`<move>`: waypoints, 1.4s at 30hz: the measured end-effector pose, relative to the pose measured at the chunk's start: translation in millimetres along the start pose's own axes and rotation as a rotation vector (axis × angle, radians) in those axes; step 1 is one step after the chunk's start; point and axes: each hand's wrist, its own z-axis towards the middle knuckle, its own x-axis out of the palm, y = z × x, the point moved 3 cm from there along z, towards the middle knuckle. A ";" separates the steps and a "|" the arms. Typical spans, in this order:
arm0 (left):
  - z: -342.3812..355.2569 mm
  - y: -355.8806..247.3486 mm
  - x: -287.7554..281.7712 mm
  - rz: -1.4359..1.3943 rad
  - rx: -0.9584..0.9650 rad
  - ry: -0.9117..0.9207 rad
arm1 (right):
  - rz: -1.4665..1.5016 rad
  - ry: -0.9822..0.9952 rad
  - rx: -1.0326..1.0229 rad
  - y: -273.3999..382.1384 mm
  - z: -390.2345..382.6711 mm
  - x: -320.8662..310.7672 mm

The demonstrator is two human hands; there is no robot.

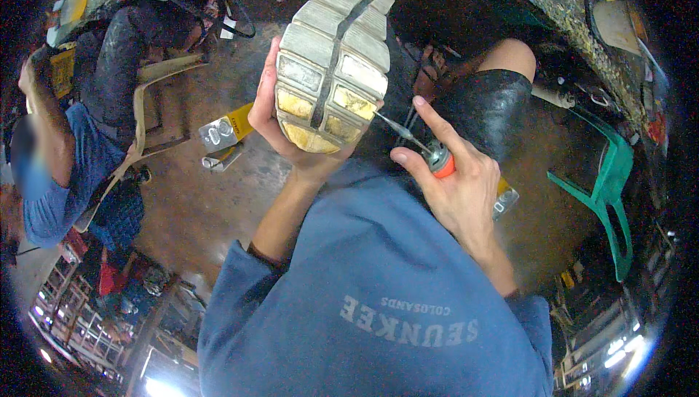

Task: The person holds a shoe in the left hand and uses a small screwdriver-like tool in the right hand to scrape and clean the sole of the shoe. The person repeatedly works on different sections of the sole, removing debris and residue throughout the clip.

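A shoe [336,51] is raised in front of me with its worn grey-white sole turned toward the view. Yellow patches show on the sole near its lower end, and a dark groove runs down the middle. My left hand [271,117] grips the shoe from the left and below, with part of the fingers hidden behind it. In my right hand [466,186] is an awl [439,160] with an orange-red handle and a thin metal shaft. Its tip reaches the sole's right edge beside a yellow patch; whether it has gone in, I cannot tell. My right index finger points upward, off the handle.
Yellow-and-grey packages [226,131] lie on the brown floor [189,204] to the left. At the right stands a green plastic chair [608,171]. A crusted, stained bench edge [561,4] curves across the upper right. Another person [62,171] sits at the far left.
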 end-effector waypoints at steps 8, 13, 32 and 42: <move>1.7 -7.1 2.9 0.028 -0.021 -0.001 | 0.020 -0.084 -0.057 -9.5 2.2 9.5; 2.1 -7.8 0.3 0.061 -0.006 0.028 | 0.030 -0.053 -0.034 -10.5 1.9 10.8; -5.6 -2.0 0.3 0.027 0.006 0.045 | 0.044 0.038 0.028 -1.1 6.6 7.9; -9.8 0.7 4.9 -0.006 0.021 0.023 | 0.061 0.038 0.003 5.0 12.6 9.2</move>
